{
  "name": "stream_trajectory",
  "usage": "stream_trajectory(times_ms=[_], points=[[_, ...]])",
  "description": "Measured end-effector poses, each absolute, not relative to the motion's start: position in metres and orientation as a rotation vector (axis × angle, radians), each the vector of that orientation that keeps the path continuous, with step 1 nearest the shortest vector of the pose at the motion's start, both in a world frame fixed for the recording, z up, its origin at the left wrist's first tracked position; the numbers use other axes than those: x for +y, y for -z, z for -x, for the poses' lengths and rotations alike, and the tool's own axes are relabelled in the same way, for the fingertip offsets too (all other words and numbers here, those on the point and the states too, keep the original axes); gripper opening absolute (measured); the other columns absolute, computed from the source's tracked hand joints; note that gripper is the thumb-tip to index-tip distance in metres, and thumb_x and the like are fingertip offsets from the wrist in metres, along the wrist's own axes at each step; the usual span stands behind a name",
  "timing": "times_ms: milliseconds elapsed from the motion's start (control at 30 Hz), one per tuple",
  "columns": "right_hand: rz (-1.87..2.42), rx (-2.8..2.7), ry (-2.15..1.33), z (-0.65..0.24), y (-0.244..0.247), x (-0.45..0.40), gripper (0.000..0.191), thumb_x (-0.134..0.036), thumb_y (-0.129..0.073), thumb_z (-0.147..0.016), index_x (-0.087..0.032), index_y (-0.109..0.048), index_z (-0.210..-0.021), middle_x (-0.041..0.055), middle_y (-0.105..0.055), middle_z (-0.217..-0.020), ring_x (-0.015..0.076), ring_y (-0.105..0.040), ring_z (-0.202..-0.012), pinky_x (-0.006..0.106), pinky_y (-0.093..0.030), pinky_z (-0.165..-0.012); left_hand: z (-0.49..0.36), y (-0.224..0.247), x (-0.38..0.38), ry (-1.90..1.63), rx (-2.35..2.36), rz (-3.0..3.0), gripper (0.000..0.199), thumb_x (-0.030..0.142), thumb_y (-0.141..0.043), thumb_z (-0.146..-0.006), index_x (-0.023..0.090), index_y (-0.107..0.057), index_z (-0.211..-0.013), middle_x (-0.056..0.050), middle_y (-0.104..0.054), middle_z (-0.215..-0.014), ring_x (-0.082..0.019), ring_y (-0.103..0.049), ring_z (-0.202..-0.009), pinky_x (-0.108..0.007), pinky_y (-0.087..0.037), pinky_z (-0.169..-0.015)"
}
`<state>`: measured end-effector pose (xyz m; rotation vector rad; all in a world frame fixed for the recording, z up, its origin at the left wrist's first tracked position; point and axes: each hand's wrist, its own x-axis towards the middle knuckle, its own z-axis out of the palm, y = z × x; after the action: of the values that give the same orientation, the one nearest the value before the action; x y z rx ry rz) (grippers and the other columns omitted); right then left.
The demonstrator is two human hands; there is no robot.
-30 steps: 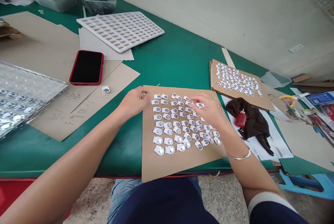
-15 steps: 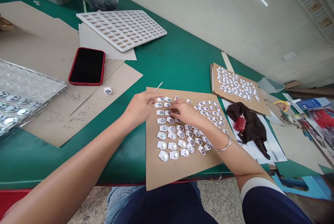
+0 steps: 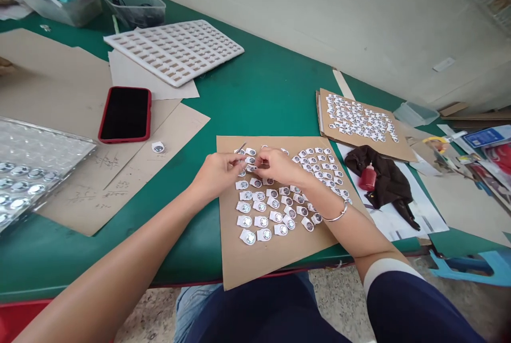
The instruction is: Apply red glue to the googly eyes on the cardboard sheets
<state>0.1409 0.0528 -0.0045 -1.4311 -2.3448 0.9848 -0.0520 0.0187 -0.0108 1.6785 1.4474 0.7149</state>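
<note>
Many small round silver pieces on white tabs [image 3: 261, 220] lie in rough rows on a brown cardboard sheet [image 3: 255, 266]. My left hand [image 3: 213, 175] is closed over the upper left of the sheet, with the tip of a thin metal tool [image 3: 241, 147], perhaps tweezers, sticking out past its fingers. Opposite it, my right hand [image 3: 279, 164] pinches the edge of one tabbed silver piece [image 3: 250, 161]. The fingertips of my left hand meet that piece's other side. Both hands partly cover the pieces beneath them.
A red-cased phone [image 3: 125, 114], a clear blister tray of silver discs [image 3: 35, 172] and a white slotted foam panel [image 3: 179, 50] are on the left. Rightward are another board of tabbed pieces [image 3: 361, 118], a red bottle [image 3: 368, 178] and a dark cloth [image 3: 393, 188].
My hands have come closer together, and a tabbed silver piece is now between their fingertips. The metal tool's tip shows less and sits lower. The camera view has shifted slightly.
</note>
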Motion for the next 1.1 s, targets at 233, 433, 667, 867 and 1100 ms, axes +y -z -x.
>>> stream_trajectory(times_ms=[233,433,667,867,1100], points=[[1.266,-1.774,-1.884,-0.144,-0.008,0.065,0.019,-0.029,-0.071,-0.064,-0.016,-0.058,-0.068,-0.0028,-0.055,-0.063,0.0075,-0.047,-0.058,0.023,-0.036,-0.054,0.052,0.008,0.016,-0.83,1.145,-1.583,0.048,0.038,-0.067,-0.074,0.023,-0.062,-0.12,-0.004,-0.071,-0.098,-0.022,-0.063,-0.091,-0.03,-0.048,-0.078],[1.191,-1.529,-2.179,-0.143,-0.011,0.073,0.02,-0.026,-0.076,-0.059,-0.014,-0.062,-0.067,-0.0037,-0.054,-0.059,0.0058,-0.047,-0.053,0.022,-0.036,-0.05,0.052,0.004,0.015,-0.857,1.063,-1.517,0.041,0.035,-0.064,-0.076,0.02,-0.066,-0.114,-0.005,-0.069,-0.085,-0.018,-0.061,-0.076,-0.028,-0.049,-0.066],[1.192,-1.623,-1.999,-0.14,-0.012,0.066,0.022,-0.031,-0.073,-0.063,-0.015,-0.059,-0.067,-0.0021,-0.055,-0.062,0.0072,-0.047,-0.054,0.023,-0.038,-0.052,0.049,0.006,0.015,-0.926,1.132,-1.402,0.04,0.034,-0.068,-0.07,0.016,-0.069,-0.106,-0.001,-0.061,-0.07,-0.011,-0.051,-0.058,-0.023,-0.04,-0.051],[1.162,-1.866,-1.163,-0.132,-0.017,0.047,0.015,-0.021,-0.063,-0.069,-0.017,-0.055,-0.081,-0.0004,-0.058,-0.078,0.0098,-0.051,-0.068,0.025,-0.041,-0.063,0.051,0.01,0.016,-1.008,1.272,-1.491,0.035,0.033,-0.067,-0.07,0.015,-0.07,-0.101,0.0,-0.059,-0.069,-0.012,-0.05,-0.061,-0.024,-0.04,-0.057],[1.076,-2.229,-0.825,-0.128,-0.018,0.037,0.004,-0.019,-0.051,-0.079,-0.02,-0.052,-0.083,0.0006,-0.06,-0.081,0.0121,-0.053,-0.072,0.026,-0.04,-0.063,0.049,0.013,0.014,-1.041,1.26,-1.567,0.033,0.036,-0.067,-0.071,0.019,-0.072,-0.099,0.0,-0.059,-0.068,-0.014,-0.05,-0.064,-0.025,-0.04,-0.061]])
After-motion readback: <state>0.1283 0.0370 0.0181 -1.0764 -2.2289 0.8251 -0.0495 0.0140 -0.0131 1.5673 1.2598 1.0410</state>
